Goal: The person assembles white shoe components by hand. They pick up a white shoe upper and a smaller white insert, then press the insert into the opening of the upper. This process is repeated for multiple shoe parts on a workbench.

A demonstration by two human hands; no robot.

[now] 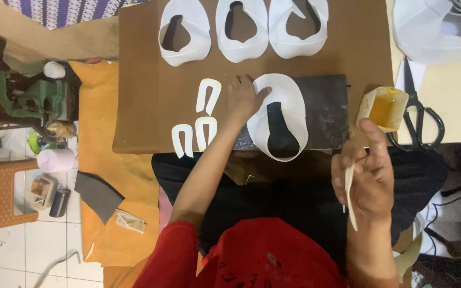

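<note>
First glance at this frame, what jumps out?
The white cut-out piece on the dark slab at centre, pinned by the left hand. The right hand holds a thin pale stick near the yellow glue tub. Three matching white pieces line the brown board's far edge.

Small shoemaking workshop, likely home-based. Ref. landmark: brown work board (150,96). On board: white cut shoe-upper pcs (185,33), small U-shaped pcs (207,96), dark pressing slab (324,109). Just right of board: open glue tub (384,108), black scissors (416,114). Left of board: green machine (36,98), thread cone (55,160), tiled floor (22,245) w/ scrap material.
</note>
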